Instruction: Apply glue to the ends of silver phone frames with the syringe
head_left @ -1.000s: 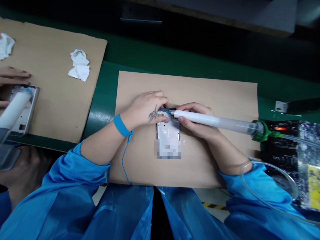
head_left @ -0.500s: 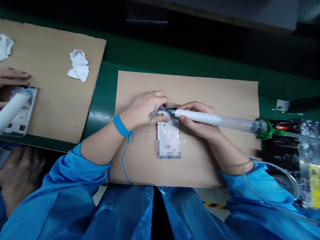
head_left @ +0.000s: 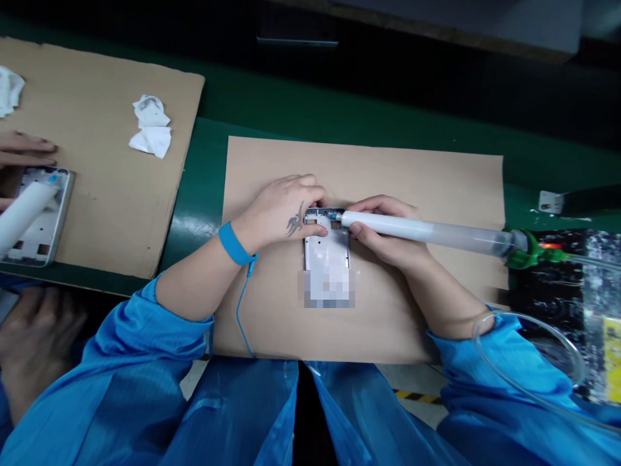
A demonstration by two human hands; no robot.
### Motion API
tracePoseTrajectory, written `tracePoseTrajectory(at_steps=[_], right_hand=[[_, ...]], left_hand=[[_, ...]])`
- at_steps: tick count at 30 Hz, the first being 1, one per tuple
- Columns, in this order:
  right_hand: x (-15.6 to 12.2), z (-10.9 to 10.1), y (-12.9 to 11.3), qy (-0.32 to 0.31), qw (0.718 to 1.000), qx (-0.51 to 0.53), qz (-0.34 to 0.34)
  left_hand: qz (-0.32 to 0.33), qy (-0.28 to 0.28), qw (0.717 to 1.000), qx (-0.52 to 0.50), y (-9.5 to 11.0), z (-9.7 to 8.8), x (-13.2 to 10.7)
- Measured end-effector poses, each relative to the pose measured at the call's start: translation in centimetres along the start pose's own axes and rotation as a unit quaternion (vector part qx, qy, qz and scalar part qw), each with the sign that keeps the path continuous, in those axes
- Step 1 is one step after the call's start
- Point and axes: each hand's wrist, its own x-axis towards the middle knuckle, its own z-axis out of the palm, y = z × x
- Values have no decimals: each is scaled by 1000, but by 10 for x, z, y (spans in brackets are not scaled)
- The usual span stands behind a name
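My left hand [head_left: 284,210] is shut on the top end of a metal phone mid-frame [head_left: 326,255], which lies flat on a brown cardboard sheet [head_left: 388,181]. My right hand [head_left: 383,230] grips a white dispensing syringe [head_left: 427,234] like a pen. Its narrow tip sits at the frame's top edge, close to my left thumb, and a blue-tipped part shows there. The frame's lower end is blurred out, so its details are hidden.
A blue wrist strap [head_left: 236,244] with a coiled cord circles my left wrist. Clear air tubing [head_left: 528,369] runs from the syringe's green coupling over my right sleeve. At far left, a co-worker's hand [head_left: 22,149] works on another frame [head_left: 41,239] beside crumpled tissues [head_left: 150,129].
The syringe barrel has swung to a more level line, with its rear end higher. Its tip has shifted slightly right along the frame's top edge. My left hand has stayed in place.
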Motion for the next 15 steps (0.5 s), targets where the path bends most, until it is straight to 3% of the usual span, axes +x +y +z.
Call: tracePoseTrajectory(at_steps=[15], right_hand=[[0, 0, 0, -3, 1000, 6, 17]], left_hand=[[4, 1, 1000, -10, -1, 0, 0]])
